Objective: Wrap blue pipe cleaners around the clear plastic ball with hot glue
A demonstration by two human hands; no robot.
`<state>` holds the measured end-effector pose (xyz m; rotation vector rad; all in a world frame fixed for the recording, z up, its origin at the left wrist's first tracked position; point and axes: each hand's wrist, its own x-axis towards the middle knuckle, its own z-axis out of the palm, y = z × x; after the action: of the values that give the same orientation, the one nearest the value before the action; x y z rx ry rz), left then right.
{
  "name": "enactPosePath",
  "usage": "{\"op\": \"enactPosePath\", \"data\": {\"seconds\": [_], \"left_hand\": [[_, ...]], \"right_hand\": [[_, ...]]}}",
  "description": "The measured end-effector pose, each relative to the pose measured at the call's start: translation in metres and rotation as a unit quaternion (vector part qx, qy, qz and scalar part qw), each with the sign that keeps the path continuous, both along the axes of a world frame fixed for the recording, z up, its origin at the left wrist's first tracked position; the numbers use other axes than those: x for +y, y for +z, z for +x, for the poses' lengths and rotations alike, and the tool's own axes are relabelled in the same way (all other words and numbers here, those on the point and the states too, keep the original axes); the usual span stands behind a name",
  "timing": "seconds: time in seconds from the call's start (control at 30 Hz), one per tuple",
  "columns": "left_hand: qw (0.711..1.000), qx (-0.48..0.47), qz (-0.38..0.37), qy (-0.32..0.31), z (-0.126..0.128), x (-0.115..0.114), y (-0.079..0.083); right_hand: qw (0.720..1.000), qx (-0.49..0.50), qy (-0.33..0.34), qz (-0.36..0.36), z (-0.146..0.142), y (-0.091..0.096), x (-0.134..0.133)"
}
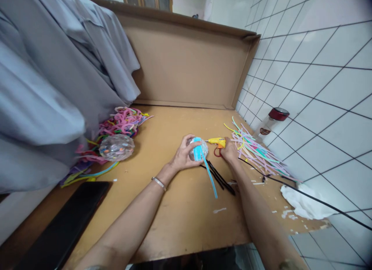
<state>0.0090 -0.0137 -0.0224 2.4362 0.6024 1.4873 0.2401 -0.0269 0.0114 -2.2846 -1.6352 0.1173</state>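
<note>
My left hand (pixel 185 151) is closed around a clear faceted ball (pixel 205 149) above the middle of the table. A band of blue pipe cleaner (pixel 197 149) covers part of the ball, and its loose end hangs down toward the table's front. In my right hand (pixel 229 150) is a yellow glue gun (pixel 216 141), its nozzle pointing left at the ball's side; whether the tip touches cannot be told. Several black pipe cleaners (pixel 221 177) lie just below the hands. Behind the glue gun, a dark red ring-shaped handle (pixel 217 152) partly shows.
Loose pastel pipe cleaners (pixel 258 149) lie at right, near a red-lidded jar (pixel 269 124), white tissue (pixel 305 202) and a black cord (pixel 308 192). At left are a second clear ball (pixel 116 147), tangled pipe cleaners (pixel 124 120), a black phone (pixel 66 219) and grey cloth (pixel 72 76). Cardboard (pixel 186 64) stands behind.
</note>
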Motion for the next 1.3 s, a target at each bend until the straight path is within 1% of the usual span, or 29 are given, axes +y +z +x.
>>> {"op": "enactPosePath", "data": {"seconds": [0.1,0.17,0.27,0.4,0.53,0.67,0.8,0.87,0.93,1.03,1.1,1.13,1.2,1.27,1.3], "left_hand": [[1.0,-0.002,0.004,-0.008,0.0,0.0,0.001],[1.0,-0.001,0.003,-0.006,0.0,0.0,0.0],[1.0,0.005,-0.002,0.003,0.0,0.001,0.0],[1.0,-0.01,0.016,-0.001,0.002,0.003,-0.002],[1.0,-0.016,0.017,0.001,0.002,0.003,-0.003],[1.0,-0.018,0.014,-0.002,0.002,0.002,-0.002],[1.0,-0.008,-0.004,0.006,0.002,0.002,-0.002],[1.0,-0.009,-0.006,0.007,0.002,0.001,-0.003],[1.0,-0.009,-0.006,0.009,0.002,0.001,-0.003],[1.0,-0.007,-0.009,0.008,0.001,0.001,-0.002],[1.0,-0.01,-0.006,0.006,0.001,0.001,-0.002],[1.0,-0.011,-0.004,0.004,0.001,0.001,-0.002],[1.0,-0.013,-0.001,0.003,0.001,0.001,-0.002],[1.0,-0.011,0.0,0.004,0.001,0.001,-0.002],[1.0,-0.009,0.001,0.006,0.001,0.0,-0.001]], "right_hand": [[0.998,0.043,0.004,0.054,0.002,-0.004,0.003],[0.994,0.067,0.006,0.084,0.003,-0.004,0.005],[0.991,0.069,-0.03,0.109,0.002,0.002,0.003],[0.989,0.03,-0.104,0.097,-0.003,0.012,-0.009],[0.986,-0.041,-0.14,0.074,-0.007,0.011,-0.022],[0.977,-0.148,-0.119,0.1,-0.01,0.004,-0.029],[0.969,-0.197,-0.089,0.12,-0.011,-0.001,-0.03],[0.971,-0.189,-0.093,0.116,-0.01,-0.001,-0.03],[0.976,-0.158,-0.114,0.101,-0.007,-0.002,-0.031],[0.983,-0.115,-0.133,0.054,0.001,-0.004,-0.031],[0.984,-0.108,-0.137,0.029,0.005,-0.006,-0.031],[0.983,-0.113,-0.14,0.03,0.005,-0.006,-0.031],[0.978,-0.14,-0.141,0.063,0.004,-0.003,-0.031],[0.973,-0.161,-0.127,0.101,-0.001,0.002,-0.033],[0.975,-0.159,-0.114,0.105,-0.005,0.004,-0.033]]}}
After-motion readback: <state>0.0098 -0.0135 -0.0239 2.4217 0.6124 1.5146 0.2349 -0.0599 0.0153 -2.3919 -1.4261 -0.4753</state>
